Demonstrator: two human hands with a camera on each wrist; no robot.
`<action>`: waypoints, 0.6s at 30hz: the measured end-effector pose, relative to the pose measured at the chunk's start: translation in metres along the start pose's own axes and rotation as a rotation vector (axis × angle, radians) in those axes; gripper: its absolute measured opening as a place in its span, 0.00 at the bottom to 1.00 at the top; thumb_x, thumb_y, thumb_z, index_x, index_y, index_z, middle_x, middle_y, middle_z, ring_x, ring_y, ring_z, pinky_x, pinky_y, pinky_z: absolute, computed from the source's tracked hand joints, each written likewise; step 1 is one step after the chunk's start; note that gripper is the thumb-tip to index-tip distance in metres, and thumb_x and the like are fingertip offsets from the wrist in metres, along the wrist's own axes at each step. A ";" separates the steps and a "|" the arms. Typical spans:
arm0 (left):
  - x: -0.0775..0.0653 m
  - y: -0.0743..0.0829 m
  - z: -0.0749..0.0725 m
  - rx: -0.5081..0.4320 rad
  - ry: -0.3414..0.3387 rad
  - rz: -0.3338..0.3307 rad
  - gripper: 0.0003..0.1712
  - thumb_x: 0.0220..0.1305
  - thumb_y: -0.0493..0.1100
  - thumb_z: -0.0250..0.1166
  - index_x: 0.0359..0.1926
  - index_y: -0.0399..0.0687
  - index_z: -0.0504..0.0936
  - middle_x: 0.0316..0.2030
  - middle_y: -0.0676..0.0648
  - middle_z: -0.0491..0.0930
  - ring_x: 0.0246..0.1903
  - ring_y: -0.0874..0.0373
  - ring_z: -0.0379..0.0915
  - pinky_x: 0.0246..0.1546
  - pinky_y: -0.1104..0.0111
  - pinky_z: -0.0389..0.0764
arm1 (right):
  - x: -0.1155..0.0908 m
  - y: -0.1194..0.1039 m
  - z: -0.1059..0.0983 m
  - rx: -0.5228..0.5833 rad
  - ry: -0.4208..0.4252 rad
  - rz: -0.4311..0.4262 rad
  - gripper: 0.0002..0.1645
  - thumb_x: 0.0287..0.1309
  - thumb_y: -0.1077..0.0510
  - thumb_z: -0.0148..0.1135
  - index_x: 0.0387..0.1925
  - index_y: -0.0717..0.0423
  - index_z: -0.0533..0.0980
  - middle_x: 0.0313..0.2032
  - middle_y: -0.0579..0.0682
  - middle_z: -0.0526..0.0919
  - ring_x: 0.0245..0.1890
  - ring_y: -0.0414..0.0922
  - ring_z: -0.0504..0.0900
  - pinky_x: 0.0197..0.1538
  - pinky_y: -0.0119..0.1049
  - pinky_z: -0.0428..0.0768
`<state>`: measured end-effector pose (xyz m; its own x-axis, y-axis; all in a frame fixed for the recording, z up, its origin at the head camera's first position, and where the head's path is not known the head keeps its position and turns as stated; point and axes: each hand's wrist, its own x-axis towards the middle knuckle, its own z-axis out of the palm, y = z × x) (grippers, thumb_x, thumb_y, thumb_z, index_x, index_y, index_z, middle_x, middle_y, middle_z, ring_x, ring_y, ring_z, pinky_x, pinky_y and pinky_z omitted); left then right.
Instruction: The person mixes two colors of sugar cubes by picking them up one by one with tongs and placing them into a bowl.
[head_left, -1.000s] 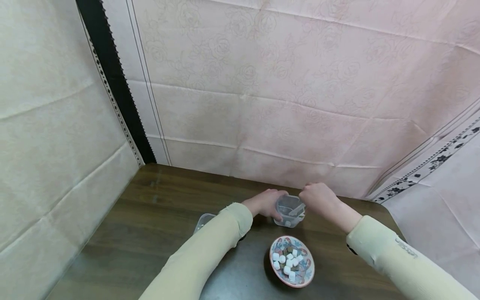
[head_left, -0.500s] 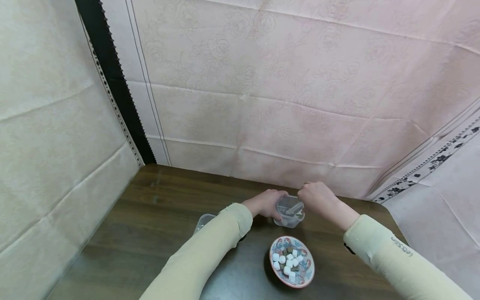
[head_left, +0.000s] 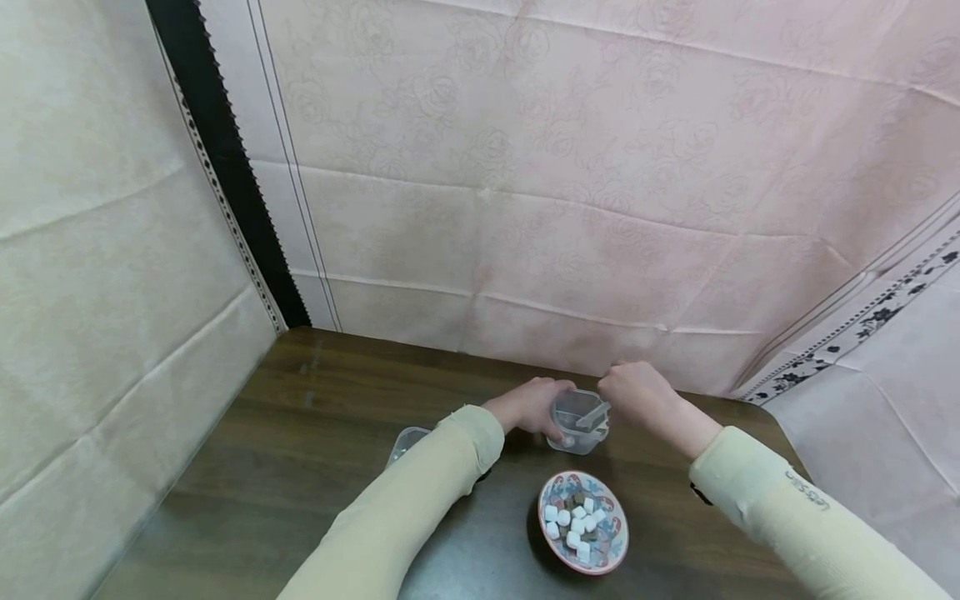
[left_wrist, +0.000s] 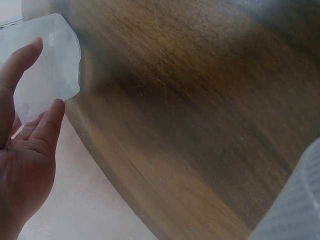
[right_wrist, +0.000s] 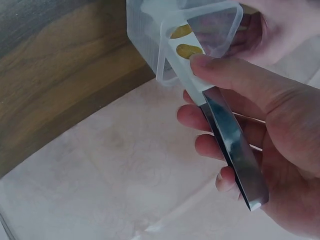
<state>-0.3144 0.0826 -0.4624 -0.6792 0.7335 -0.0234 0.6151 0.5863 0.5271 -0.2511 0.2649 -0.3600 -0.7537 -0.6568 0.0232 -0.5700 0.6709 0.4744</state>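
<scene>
In the head view my left hand (head_left: 531, 406) holds a clear plastic container (head_left: 564, 442) by its side near the table's back edge. The left wrist view has the thumb and fingers on opposite sides of this container (left_wrist: 52, 60). My right hand (head_left: 637, 396) grips flat metal tongs (right_wrist: 232, 140), which slant into the container's open top. The right wrist view shows their pale upper part, with gold oval patches, crossing the rim (right_wrist: 162, 55). Whether the tongs' tips pinch anything is hard to see. A small pale piece seems to lie low inside the container.
A patterned bowl (head_left: 611, 543) with several white marshmallow-like pieces (head_left: 577, 527) stands in front of the container. A second clear container (head_left: 397, 443) is partly hidden behind my left sleeve (head_left: 420, 492). Cloth (head_left: 525, 250) hangs behind the dark wooden table (head_left: 247, 467).
The tongs have shifted slightly inside the container, along with small movements of my right hand. My left hand, the container and the bowl have stayed in place.
</scene>
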 end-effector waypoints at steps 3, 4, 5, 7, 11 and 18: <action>-0.001 0.000 -0.001 0.005 -0.006 -0.005 0.49 0.56 0.49 0.85 0.75 0.49 0.72 0.63 0.47 0.81 0.62 0.53 0.73 0.65 0.68 0.75 | 0.002 -0.004 0.000 -0.029 -0.020 -0.028 0.18 0.35 0.56 0.87 0.17 0.48 0.80 0.21 0.45 0.83 0.26 0.48 0.80 0.26 0.45 0.84; -0.001 0.000 -0.001 0.004 -0.008 -0.007 0.49 0.56 0.49 0.85 0.75 0.49 0.72 0.63 0.47 0.81 0.62 0.54 0.73 0.64 0.68 0.75 | 0.003 -0.005 0.001 -0.036 -0.027 -0.034 0.17 0.36 0.56 0.88 0.18 0.48 0.81 0.21 0.45 0.84 0.26 0.48 0.80 0.27 0.45 0.84; -0.001 0.000 -0.001 0.005 -0.012 -0.009 0.49 0.57 0.49 0.85 0.76 0.49 0.71 0.63 0.47 0.81 0.62 0.54 0.74 0.64 0.68 0.76 | 0.003 -0.006 0.001 -0.037 -0.041 -0.033 0.18 0.36 0.54 0.89 0.18 0.48 0.81 0.22 0.45 0.84 0.27 0.47 0.80 0.28 0.44 0.84; -0.001 0.000 -0.001 0.003 -0.016 -0.014 0.49 0.57 0.49 0.84 0.76 0.50 0.71 0.63 0.47 0.81 0.62 0.54 0.74 0.64 0.68 0.76 | 0.004 -0.008 0.003 -0.037 -0.063 -0.033 0.18 0.36 0.52 0.90 0.20 0.47 0.82 0.23 0.45 0.84 0.27 0.47 0.80 0.28 0.43 0.84; -0.001 0.001 -0.002 -0.010 -0.020 -0.015 0.48 0.57 0.48 0.84 0.76 0.49 0.72 0.63 0.47 0.81 0.62 0.54 0.73 0.64 0.67 0.76 | 0.005 -0.010 0.004 -0.016 -0.088 -0.029 0.16 0.39 0.52 0.90 0.23 0.47 0.85 0.24 0.44 0.85 0.27 0.46 0.80 0.28 0.42 0.83; -0.002 0.000 -0.003 -0.025 -0.019 -0.004 0.49 0.56 0.47 0.85 0.75 0.48 0.72 0.63 0.46 0.81 0.60 0.55 0.74 0.64 0.67 0.77 | 0.005 -0.012 0.007 -0.006 -0.064 -0.039 0.17 0.39 0.53 0.89 0.20 0.47 0.83 0.21 0.45 0.83 0.23 0.45 0.79 0.25 0.42 0.82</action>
<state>-0.3141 0.0803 -0.4595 -0.6738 0.7378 -0.0413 0.6022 0.5806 0.5480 -0.2499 0.2562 -0.3719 -0.7505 -0.6588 -0.0520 -0.5975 0.6428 0.4794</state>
